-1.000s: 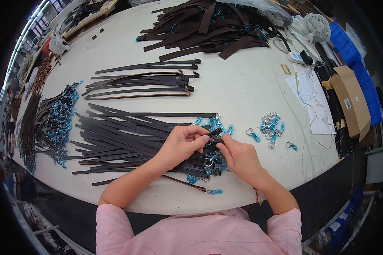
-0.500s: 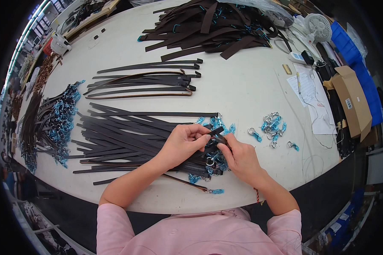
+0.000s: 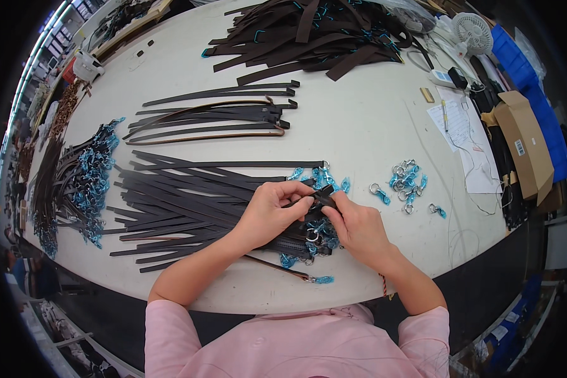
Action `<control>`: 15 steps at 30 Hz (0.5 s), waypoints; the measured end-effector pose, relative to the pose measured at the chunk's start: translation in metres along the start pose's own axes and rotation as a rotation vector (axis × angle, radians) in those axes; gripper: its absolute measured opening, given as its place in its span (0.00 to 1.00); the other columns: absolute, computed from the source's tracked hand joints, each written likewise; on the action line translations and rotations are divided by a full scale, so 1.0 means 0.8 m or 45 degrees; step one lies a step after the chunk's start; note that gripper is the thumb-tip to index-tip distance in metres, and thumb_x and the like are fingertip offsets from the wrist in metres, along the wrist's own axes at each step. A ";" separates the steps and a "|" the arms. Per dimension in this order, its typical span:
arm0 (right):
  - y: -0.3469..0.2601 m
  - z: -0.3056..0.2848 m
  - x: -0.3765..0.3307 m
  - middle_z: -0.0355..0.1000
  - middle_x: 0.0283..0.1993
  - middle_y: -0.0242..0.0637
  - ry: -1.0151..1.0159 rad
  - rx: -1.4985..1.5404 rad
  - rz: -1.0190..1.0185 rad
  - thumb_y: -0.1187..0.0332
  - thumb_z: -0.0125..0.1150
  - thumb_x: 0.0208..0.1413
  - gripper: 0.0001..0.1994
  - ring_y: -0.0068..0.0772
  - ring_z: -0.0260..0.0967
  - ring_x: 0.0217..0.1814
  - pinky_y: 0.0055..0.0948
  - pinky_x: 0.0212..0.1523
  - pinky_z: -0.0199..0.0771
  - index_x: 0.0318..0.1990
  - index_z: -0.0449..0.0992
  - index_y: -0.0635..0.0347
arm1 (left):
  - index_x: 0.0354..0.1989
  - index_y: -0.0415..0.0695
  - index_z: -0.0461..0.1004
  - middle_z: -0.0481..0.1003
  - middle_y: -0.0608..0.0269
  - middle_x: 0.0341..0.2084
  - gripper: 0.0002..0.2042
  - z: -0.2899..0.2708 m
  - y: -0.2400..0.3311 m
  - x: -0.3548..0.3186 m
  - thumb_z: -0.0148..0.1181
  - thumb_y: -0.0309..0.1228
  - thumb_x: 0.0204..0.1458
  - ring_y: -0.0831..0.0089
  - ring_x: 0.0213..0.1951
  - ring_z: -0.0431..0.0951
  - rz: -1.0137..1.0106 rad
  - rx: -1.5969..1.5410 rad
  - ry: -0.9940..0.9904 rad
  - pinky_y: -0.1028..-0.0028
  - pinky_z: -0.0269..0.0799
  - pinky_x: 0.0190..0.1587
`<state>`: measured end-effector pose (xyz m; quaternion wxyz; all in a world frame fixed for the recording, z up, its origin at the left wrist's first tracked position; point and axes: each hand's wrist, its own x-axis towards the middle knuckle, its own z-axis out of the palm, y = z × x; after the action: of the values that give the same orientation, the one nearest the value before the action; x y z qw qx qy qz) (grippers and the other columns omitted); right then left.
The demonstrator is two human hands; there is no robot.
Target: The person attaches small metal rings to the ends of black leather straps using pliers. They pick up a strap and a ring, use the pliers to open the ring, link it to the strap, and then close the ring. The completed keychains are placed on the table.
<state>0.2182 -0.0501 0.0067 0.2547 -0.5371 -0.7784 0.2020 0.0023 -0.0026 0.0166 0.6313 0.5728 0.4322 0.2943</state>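
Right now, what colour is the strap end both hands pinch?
Dark brown strap end, nearly black, seen in the head view.

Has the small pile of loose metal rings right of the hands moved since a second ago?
No. The pile of loose rings lies in the same spot on the white table, just left of the paper sheet; any slight offset looks like head motion.

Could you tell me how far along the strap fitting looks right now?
Done: a strap bundle with blue-wrapped rings lies at far left. In hand: left hand and right hand pinch one strap end. Left: plain straps and loose rings remain.
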 end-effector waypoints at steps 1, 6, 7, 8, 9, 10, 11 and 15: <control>0.000 0.000 0.000 0.73 0.21 0.44 -0.006 0.019 0.007 0.61 0.58 0.70 0.12 0.52 0.73 0.21 0.45 0.21 0.69 0.42 0.68 0.59 | 0.48 0.30 0.80 0.79 0.65 0.30 0.12 0.000 0.000 0.000 0.63 0.27 0.63 0.84 0.30 0.77 -0.006 0.000 -0.012 0.81 0.73 0.35; -0.002 -0.001 0.001 0.73 0.21 0.44 -0.005 0.017 0.012 0.61 0.58 0.70 0.11 0.53 0.73 0.21 0.45 0.21 0.69 0.42 0.68 0.59 | 0.50 0.30 0.80 0.78 0.67 0.32 0.12 -0.001 0.001 -0.001 0.63 0.27 0.63 0.85 0.31 0.76 -0.014 -0.020 -0.025 0.83 0.71 0.36; -0.002 0.000 0.001 0.73 0.21 0.44 -0.003 0.011 0.008 0.61 0.58 0.70 0.11 0.53 0.73 0.21 0.45 0.21 0.69 0.42 0.68 0.59 | 0.49 0.31 0.80 0.79 0.66 0.31 0.12 0.000 0.001 -0.001 0.63 0.27 0.63 0.84 0.31 0.76 -0.008 -0.017 -0.014 0.82 0.72 0.35; -0.003 -0.001 0.001 0.73 0.22 0.44 0.002 0.003 0.005 0.61 0.58 0.70 0.11 0.53 0.74 0.22 0.45 0.21 0.69 0.42 0.68 0.59 | 0.48 0.31 0.80 0.79 0.66 0.30 0.11 0.000 0.001 -0.001 0.63 0.27 0.63 0.83 0.31 0.77 -0.001 -0.013 -0.005 0.81 0.73 0.35; -0.003 -0.001 0.001 0.73 0.22 0.44 0.007 -0.005 0.002 0.61 0.58 0.70 0.11 0.53 0.74 0.22 0.46 0.22 0.69 0.42 0.68 0.59 | 0.47 0.32 0.81 0.79 0.65 0.29 0.11 0.001 0.001 -0.001 0.63 0.27 0.63 0.83 0.30 0.78 0.007 -0.010 0.004 0.81 0.73 0.35; -0.004 -0.002 0.001 0.73 0.22 0.45 0.011 -0.005 -0.005 0.61 0.58 0.70 0.11 0.53 0.74 0.22 0.46 0.22 0.69 0.43 0.69 0.59 | 0.47 0.32 0.81 0.79 0.66 0.29 0.11 0.002 0.001 -0.001 0.63 0.27 0.63 0.83 0.30 0.78 0.002 -0.011 0.010 0.81 0.73 0.35; -0.005 -0.003 0.001 0.73 0.23 0.45 0.017 -0.007 -0.008 0.61 0.58 0.70 0.11 0.53 0.74 0.23 0.46 0.22 0.69 0.43 0.69 0.58 | 0.47 0.32 0.81 0.79 0.66 0.29 0.11 0.003 0.001 -0.002 0.63 0.27 0.63 0.83 0.30 0.78 -0.003 -0.011 0.013 0.81 0.73 0.35; -0.003 -0.004 0.002 0.73 0.24 0.45 -0.023 0.002 0.020 0.61 0.58 0.70 0.10 0.53 0.74 0.24 0.46 0.23 0.70 0.43 0.69 0.58 | 0.47 0.32 0.81 0.79 0.67 0.29 0.11 0.002 -0.001 -0.002 0.63 0.28 0.63 0.84 0.30 0.77 0.014 -0.024 0.001 0.81 0.73 0.34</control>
<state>0.2180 -0.0498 0.0113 0.2467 -0.5412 -0.7761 0.2094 0.0031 -0.0047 0.0159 0.6349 0.5691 0.4263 0.3021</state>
